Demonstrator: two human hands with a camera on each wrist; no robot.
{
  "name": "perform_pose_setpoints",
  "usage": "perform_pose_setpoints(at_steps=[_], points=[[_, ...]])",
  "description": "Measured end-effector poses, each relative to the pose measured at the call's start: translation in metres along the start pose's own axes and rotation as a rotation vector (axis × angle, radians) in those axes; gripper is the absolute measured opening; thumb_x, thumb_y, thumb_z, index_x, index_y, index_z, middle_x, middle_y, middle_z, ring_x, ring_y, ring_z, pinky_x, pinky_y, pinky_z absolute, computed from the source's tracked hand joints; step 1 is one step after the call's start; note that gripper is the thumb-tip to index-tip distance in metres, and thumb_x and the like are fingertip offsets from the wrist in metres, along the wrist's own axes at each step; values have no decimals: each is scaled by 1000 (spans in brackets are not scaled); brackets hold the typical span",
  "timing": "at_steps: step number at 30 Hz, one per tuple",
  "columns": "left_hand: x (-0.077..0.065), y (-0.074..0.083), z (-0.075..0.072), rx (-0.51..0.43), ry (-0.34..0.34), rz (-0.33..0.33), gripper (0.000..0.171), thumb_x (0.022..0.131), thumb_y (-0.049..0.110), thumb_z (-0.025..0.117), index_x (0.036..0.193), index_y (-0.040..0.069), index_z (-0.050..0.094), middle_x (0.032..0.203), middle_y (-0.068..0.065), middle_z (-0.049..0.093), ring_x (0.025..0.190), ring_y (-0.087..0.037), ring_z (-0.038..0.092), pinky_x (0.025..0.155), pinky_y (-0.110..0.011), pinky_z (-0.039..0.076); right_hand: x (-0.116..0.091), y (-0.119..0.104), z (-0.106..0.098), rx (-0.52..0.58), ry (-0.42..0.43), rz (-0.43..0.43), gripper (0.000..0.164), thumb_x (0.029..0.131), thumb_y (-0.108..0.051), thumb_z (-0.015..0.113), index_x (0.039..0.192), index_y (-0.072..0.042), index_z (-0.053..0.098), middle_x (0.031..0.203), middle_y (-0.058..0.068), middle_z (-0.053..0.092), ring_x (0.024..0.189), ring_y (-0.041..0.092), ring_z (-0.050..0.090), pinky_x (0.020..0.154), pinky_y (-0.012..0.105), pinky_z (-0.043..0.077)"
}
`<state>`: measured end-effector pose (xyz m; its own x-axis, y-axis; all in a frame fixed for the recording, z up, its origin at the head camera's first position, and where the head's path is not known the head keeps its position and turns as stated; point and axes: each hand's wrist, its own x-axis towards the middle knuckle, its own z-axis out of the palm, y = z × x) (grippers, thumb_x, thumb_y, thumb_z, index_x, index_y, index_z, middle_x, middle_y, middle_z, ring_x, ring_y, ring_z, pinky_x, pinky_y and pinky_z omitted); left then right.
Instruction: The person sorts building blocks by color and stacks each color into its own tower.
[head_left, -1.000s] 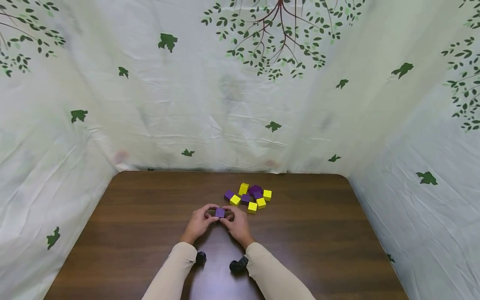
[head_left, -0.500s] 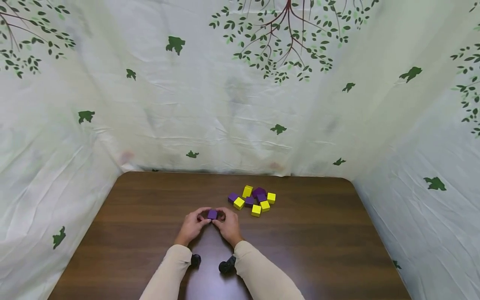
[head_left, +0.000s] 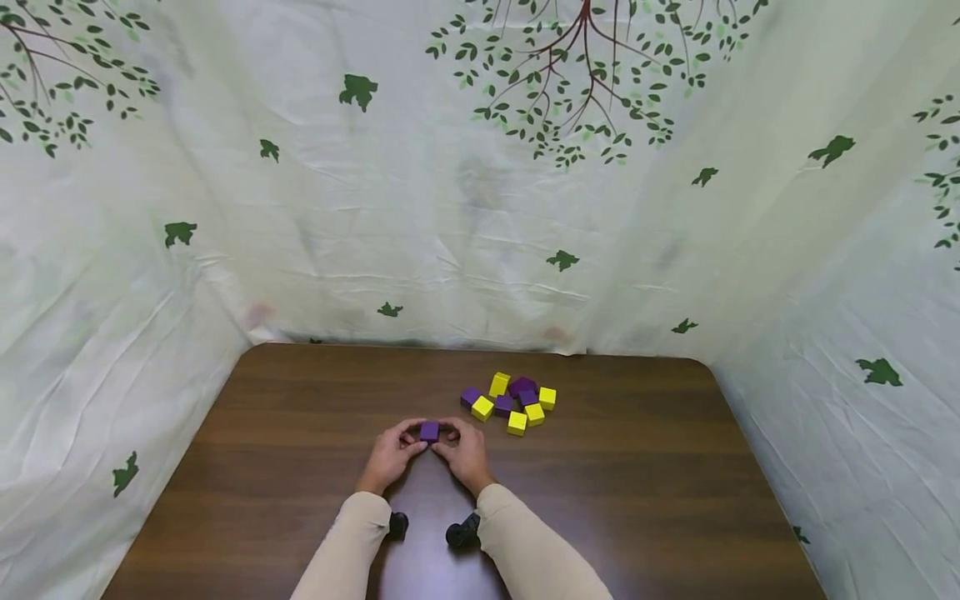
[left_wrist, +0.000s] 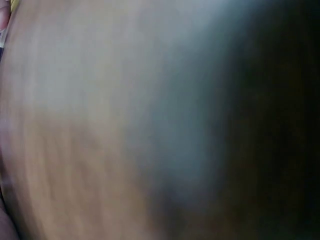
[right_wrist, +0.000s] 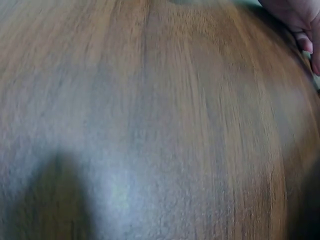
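Note:
In the head view a purple cube [head_left: 429, 431] is near the middle of the brown table, between the fingertips of both hands. My left hand [head_left: 390, 456] grips it from the left, thumb toward me and forefinger along the far side. From the right, my right hand [head_left: 465, 456] grips the same cube with thumb and forefinger. The cube's underside is hidden. In the right wrist view only part of the right hand [right_wrist: 297, 17] shows at the top right corner. The left wrist view is blurred, with a sliver of finger at its left edge.
Beyond the right hand lies a loose cluster of yellow cubes [head_left: 517, 423] and purple cubes [head_left: 504, 406], several of each. The wooden table [head_left: 637, 500] reaches back to a pale curtain [head_left: 450, 217] printed with leaves. Small black wrist cameras [head_left: 462, 532] hang inside the sleeves.
Both hands and the purple cube have moved left, away from the cluster, mostly in the first half second. The head view has shifted slightly. The cluster keeps its arrangement.

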<state>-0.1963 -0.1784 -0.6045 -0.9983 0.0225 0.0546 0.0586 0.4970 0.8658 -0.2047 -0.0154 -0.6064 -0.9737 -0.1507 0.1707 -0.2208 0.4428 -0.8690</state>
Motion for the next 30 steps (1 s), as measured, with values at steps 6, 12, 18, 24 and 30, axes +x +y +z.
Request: perform_pose_setpoints(at_steps=[6,12,18,24,30], points=[[2,1,0,-16,-15,-25,35,82,-3,71,116,3,66,76,-3,55,64,-11,48,58,-22,40,1,2,-5,12,-30,-28,36,76,-4,80,110,-3,68,101,10,69,85,22,61,72,26,48],[3,1,1,-23,-9,-20,36,81,-3,72,116,4,66,75,-3,55,64,-12,49,58,-21,40,4,3,-20,28,10,-67,36,76,1,78,110,-2,67,100,12,69,84,24,62,71,30,52],[1,-1,-1,-16,-3,-19,37,81,-3,72,117,5,66,74,-3,55,64,-11,49,58,-21,41,22,2,-44,-69,179,-45,34,80,-6,77,112,-2,66,105,10,67,96,27,59,86,41,48],[-1,-1,-2,8,2,-1,36,81,-3,72,116,3,66,76,-3,56,65,-10,49,60,-22,41,39,1,-56,-216,106,57,42,84,-16,75,122,-3,62,117,12,63,111,30,53,98,46,39],[-1,0,-1,-4,-6,-2,36,82,-3,72,117,3,66,76,-3,56,66,-11,50,61,-22,42,47,6,-54,-374,68,21,44,82,-22,78,119,-3,65,117,12,65,112,31,53,99,48,30]])
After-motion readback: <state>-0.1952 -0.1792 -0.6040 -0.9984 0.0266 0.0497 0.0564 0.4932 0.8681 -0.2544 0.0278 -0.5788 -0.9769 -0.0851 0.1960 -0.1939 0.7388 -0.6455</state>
